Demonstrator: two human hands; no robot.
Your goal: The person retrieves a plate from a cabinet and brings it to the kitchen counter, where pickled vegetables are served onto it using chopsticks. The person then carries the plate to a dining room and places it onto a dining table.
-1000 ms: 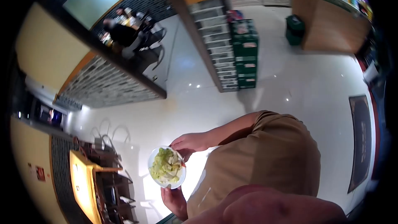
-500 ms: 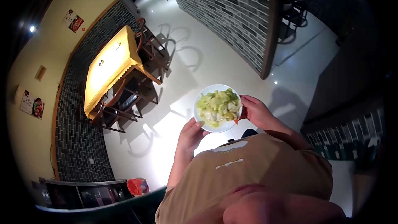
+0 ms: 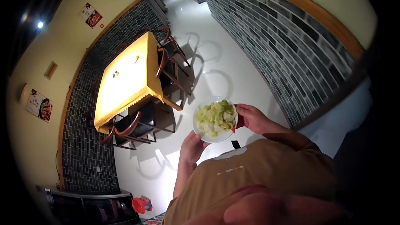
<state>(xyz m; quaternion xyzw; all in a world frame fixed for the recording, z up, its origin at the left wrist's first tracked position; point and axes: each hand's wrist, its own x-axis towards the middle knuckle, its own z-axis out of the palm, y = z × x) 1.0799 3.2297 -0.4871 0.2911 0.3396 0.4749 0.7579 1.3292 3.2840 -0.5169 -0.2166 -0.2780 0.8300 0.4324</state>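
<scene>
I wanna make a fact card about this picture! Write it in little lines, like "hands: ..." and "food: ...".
left hand: left hand grips the plate at its near left edge
right hand: right hand holds its right edge
food: pale green, leafy-looking pieces, plus an orange-red bit near the rim
furniture: table with a yellow cloth, chairs around it
wall: food posters above grey brick
clothes: brown shirt
</scene>
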